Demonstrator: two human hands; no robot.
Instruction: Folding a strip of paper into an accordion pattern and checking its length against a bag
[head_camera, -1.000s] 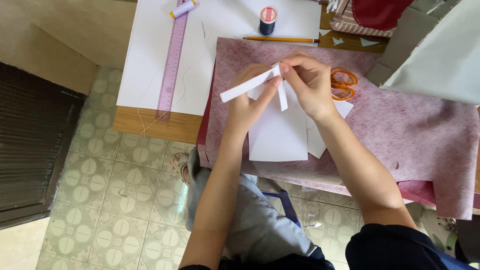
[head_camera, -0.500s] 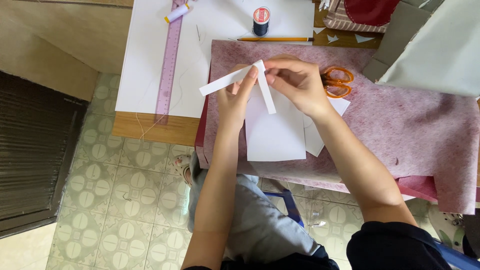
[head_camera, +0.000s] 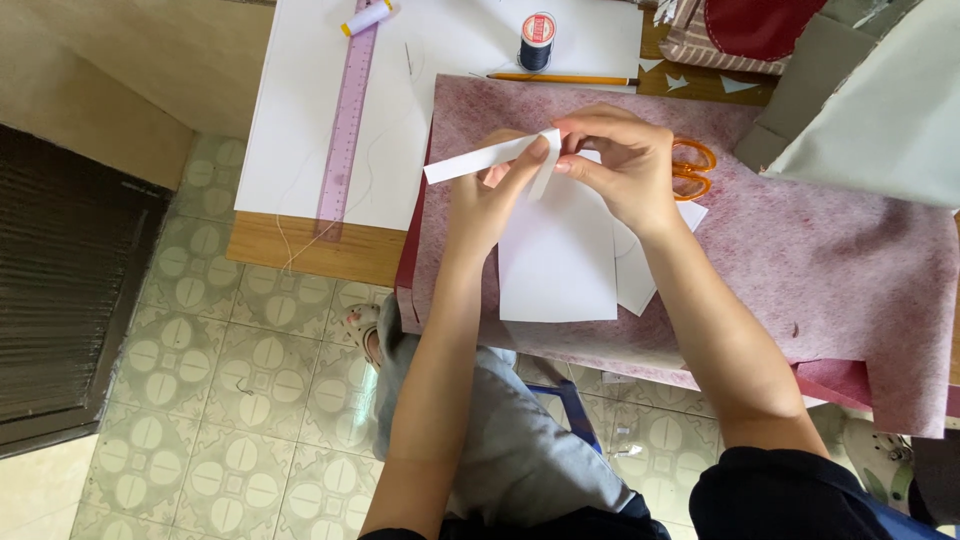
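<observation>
Since a moment ago, the folded white paper strip tilts flatter; both the left hand and the right hand pinch its crease, the right partly hiding orange-handled scissors.

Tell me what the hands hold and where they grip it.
Both hands hold one folded white paper strip. The left hand and the right hand pinch it at the fold, its long end jutting out left.

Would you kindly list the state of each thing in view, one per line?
paper strip: folded, pinched at the bend by both hands
left hand: gripping the strip
right hand: gripping the strip
white card: flat on pink felt
scissors: lying on felt, blades hidden
thread spool: upright
pencil: lying flat
ruler: lying flat
</observation>
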